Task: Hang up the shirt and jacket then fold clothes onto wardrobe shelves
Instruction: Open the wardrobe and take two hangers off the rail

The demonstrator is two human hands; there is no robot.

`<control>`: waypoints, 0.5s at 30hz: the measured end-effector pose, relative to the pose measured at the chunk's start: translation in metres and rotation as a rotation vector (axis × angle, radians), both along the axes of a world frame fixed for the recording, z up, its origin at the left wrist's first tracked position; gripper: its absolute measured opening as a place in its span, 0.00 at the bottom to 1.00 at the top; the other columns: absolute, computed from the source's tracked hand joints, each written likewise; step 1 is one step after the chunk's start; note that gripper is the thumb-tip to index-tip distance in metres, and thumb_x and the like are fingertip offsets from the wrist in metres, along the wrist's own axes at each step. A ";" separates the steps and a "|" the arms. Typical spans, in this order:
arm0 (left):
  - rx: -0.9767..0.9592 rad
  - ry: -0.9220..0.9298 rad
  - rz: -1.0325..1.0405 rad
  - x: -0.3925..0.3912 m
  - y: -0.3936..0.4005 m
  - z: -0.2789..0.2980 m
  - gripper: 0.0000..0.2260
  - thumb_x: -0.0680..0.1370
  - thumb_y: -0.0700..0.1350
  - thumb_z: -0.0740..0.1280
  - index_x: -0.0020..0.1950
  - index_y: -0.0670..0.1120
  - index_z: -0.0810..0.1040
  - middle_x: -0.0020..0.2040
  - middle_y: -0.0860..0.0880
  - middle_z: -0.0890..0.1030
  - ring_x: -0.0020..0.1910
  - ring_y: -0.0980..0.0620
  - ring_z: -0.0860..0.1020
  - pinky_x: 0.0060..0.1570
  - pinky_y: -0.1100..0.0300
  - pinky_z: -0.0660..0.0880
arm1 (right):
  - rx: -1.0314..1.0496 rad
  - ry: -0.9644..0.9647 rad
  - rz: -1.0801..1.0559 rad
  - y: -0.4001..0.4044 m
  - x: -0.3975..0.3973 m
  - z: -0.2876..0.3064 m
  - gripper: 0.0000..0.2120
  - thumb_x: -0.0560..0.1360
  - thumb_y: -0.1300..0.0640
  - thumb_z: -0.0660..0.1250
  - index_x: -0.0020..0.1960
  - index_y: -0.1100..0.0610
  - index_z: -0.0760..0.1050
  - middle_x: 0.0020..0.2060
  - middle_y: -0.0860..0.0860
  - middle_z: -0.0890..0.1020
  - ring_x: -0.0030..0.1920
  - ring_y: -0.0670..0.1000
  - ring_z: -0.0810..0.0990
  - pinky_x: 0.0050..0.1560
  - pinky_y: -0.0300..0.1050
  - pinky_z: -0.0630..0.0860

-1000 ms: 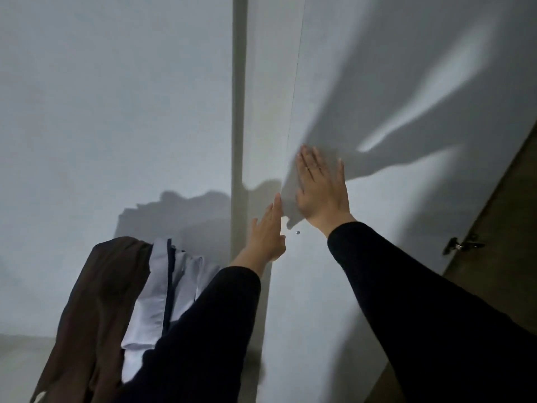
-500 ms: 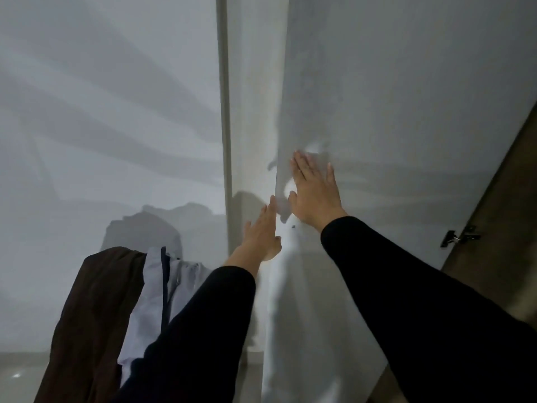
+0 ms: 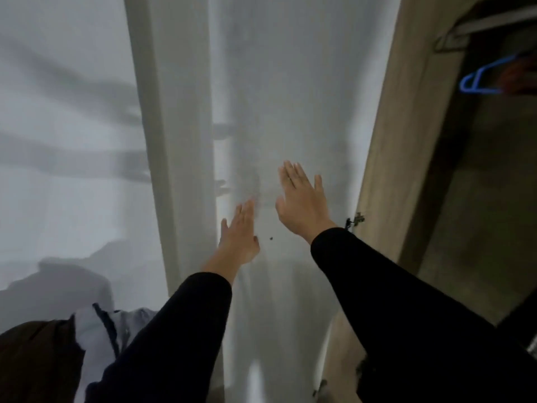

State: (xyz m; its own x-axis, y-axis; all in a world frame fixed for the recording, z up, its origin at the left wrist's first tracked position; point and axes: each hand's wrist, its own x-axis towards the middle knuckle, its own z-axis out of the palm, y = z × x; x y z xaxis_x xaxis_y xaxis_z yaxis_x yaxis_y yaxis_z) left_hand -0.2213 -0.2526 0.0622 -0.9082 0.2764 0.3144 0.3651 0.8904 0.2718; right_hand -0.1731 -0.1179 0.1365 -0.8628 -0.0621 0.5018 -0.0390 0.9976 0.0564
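Observation:
Both my hands are raised flat against a white wardrobe door [image 3: 290,97]. My left hand [image 3: 239,238] has its fingers spread near the door's left edge and holds nothing. My right hand [image 3: 302,203] lies open on the door's panel, higher and to the right. A brown jacket [image 3: 35,362] and a pale blue shirt with a dark stripe [image 3: 96,338] hang draped over my left forearm at the lower left. Inside the wardrobe at the upper right, a blue hanger [image 3: 479,78] hangs from a rail [image 3: 494,23].
A white wall [image 3: 58,170] fills the left side, with a white frame strip [image 3: 162,141] beside the door. The door's wooden inner edge [image 3: 406,126] and a metal hinge [image 3: 356,220] stand to the right. The dark wardrobe interior [image 3: 479,199] opens beyond.
The door has swung open and leftward under my hands, and the view has turned right. The wardrobe interior, rail and blue hanger have come into sight. The clothes sit lower in the frame.

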 end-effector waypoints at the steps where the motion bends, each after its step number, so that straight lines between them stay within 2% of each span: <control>1: 0.006 0.013 -0.028 0.002 0.008 0.007 0.37 0.80 0.42 0.59 0.76 0.46 0.33 0.78 0.50 0.40 0.77 0.51 0.41 0.74 0.46 0.45 | -0.001 0.020 -0.030 0.009 0.008 0.005 0.30 0.80 0.53 0.49 0.78 0.57 0.41 0.78 0.50 0.43 0.77 0.50 0.41 0.74 0.57 0.41; 5: 0.065 0.085 -0.158 0.010 0.051 0.039 0.38 0.79 0.41 0.59 0.76 0.47 0.32 0.78 0.51 0.41 0.77 0.51 0.41 0.74 0.44 0.48 | -0.048 0.085 -0.180 0.049 0.038 0.028 0.30 0.79 0.55 0.51 0.78 0.57 0.43 0.78 0.50 0.44 0.77 0.49 0.41 0.74 0.56 0.39; 9: 0.083 0.187 -0.281 0.016 0.105 0.076 0.36 0.80 0.42 0.57 0.76 0.46 0.32 0.78 0.51 0.40 0.77 0.50 0.41 0.74 0.45 0.47 | -0.019 0.168 -0.356 0.098 0.067 0.057 0.29 0.80 0.52 0.49 0.78 0.57 0.43 0.78 0.51 0.45 0.78 0.51 0.42 0.74 0.57 0.41; 15: 0.144 0.272 -0.449 0.014 0.186 0.131 0.35 0.81 0.41 0.56 0.76 0.47 0.32 0.78 0.50 0.41 0.77 0.51 0.39 0.74 0.46 0.45 | -0.013 0.267 -0.481 0.159 0.089 0.100 0.29 0.80 0.54 0.49 0.78 0.57 0.43 0.78 0.51 0.44 0.77 0.50 0.41 0.75 0.57 0.41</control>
